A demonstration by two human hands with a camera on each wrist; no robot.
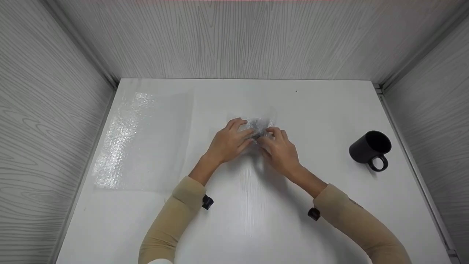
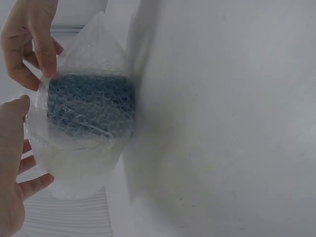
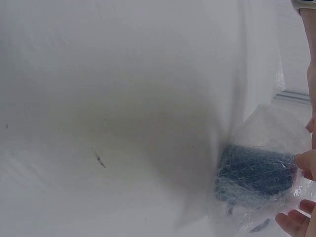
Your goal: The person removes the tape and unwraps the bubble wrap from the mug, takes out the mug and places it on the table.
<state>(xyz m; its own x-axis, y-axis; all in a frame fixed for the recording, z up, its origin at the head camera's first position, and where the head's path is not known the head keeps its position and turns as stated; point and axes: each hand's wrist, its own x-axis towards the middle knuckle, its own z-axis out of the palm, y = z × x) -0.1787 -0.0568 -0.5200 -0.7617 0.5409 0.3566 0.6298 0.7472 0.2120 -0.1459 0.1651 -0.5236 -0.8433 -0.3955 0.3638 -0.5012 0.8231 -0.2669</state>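
Note:
A dark cylindrical object (image 2: 91,106) stands upright on the table, wrapped in clear bubble wrap (image 1: 261,124); loose wrap flares out at both its ends in the left wrist view. My left hand (image 1: 224,145) lies at the bundle's left side, fingers spread and lightly bent, touching the plastic. On the right side my right hand (image 1: 282,152) pinches the wrap's edge with thumb and bent fingers, as the left wrist view also shows. The right wrist view has the wrapped object (image 3: 256,173) at its lower right, fingers partly cut off by the frame.
A flat sheet of bubble wrap (image 1: 154,143) lies on the left of the white table (image 1: 234,220). Toward the right edge a black mug (image 1: 366,148) lies tipped, its handle toward the front. Grey wood-grain panels (image 1: 220,40) stand at the back and both sides.

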